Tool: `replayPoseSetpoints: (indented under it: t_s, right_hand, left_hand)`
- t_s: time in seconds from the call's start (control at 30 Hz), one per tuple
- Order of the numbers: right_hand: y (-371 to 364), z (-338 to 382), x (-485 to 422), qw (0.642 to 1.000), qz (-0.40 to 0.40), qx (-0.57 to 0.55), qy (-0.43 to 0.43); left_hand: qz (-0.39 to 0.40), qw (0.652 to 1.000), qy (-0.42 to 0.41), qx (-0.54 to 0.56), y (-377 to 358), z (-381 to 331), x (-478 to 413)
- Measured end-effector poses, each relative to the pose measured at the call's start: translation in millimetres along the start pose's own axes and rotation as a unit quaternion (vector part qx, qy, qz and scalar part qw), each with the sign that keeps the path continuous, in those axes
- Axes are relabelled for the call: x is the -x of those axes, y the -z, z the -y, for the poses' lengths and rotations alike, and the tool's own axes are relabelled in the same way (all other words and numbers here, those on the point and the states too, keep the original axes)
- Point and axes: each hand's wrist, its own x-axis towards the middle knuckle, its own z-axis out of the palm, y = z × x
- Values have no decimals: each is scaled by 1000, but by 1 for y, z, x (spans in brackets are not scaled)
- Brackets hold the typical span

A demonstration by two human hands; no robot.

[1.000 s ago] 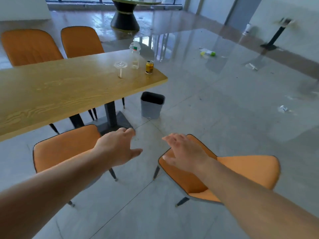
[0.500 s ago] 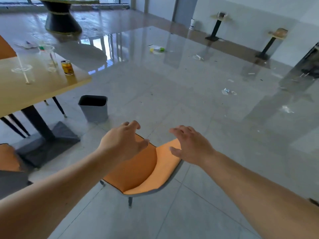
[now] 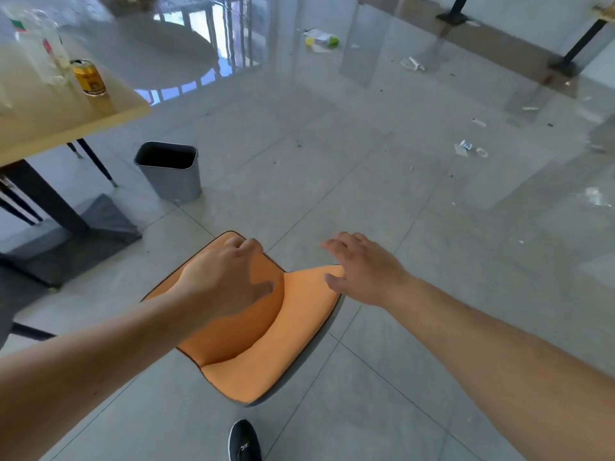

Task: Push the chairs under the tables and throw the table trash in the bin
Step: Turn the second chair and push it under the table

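Orange chair [image 3: 266,327] directly below both hands, standing out on floor. Left hand [image 3: 223,281] spread over backrest, nearer; right hand [image 3: 362,271] spread, empty, at seat edge. Counter [image 3: 66,114] far-left; push goes that way.

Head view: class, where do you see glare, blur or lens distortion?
Head view: window glare on the glossy floor; plastic bottle on the table is blurred; wide-angle bending stretches the forearms at the edges; hands and orange chair are fairly sharp.
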Motion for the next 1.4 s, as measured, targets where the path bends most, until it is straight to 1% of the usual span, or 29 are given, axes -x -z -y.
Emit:
replayPoseSetpoints:
  t_s: [0.17,0.3,0.37,0.47,0.53,0.6,0.63,0.7,0.77,0.83,0.9,1.0,1.1,1.23,1.4]
  right_hand:
    - [8,-34,-34,998,-15,-7,57]
    - [5,-53,-56,992,-14,-20,124]
    - [1,-58,-62,986,-4,-32,163]
    - [-11,-60,-61,972,39,-51,227]
    - [-26,-59,-53,958,89,-45,267]
    - [-44,-57,-43,944,138,-30,299]
    - [-52,-56,-39,938,149,-8,314]
    - [-66,-53,-34,925,142,62,346]
    - [-74,-46,-36,916,131,108,364]
    - [-77,-38,-42,913,134,112,368]
    - [-80,-30,-49,913,130,104,373]
    - [-82,-10,-60,914,121,92,377]
    - [-82,25,-78,914,123,94,374]
    - [-84,80,-111,920,112,98,363]
    - [-83,150,-153,934,95,103,328]
  left_hand:
    - [-17,999,48,12,-6,-14,-20]
    - [-25,993,112,9,-13,-33,-16]
    - [-25,988,150,6,-21,-46,-7]
    - [-20,979,205,6,-39,-66,12]
    - [-3,972,236,12,-56,-78,29]
    - [39,961,272,21,-76,-89,48]
    - [62,955,288,22,-86,-93,57]
    - [99,944,313,22,-103,-98,70]
    - [128,939,318,29,-113,-98,81]
    - [133,939,315,39,-119,-95,92]
    - [121,946,298,33,-127,-90,100]
    - [61,950,304,43,-132,-71,104]
    - [39,946,313,75,-126,-31,106]
    - [39,949,304,75,-113,36,109]
    - [49,953,292,71,-91,123,107]
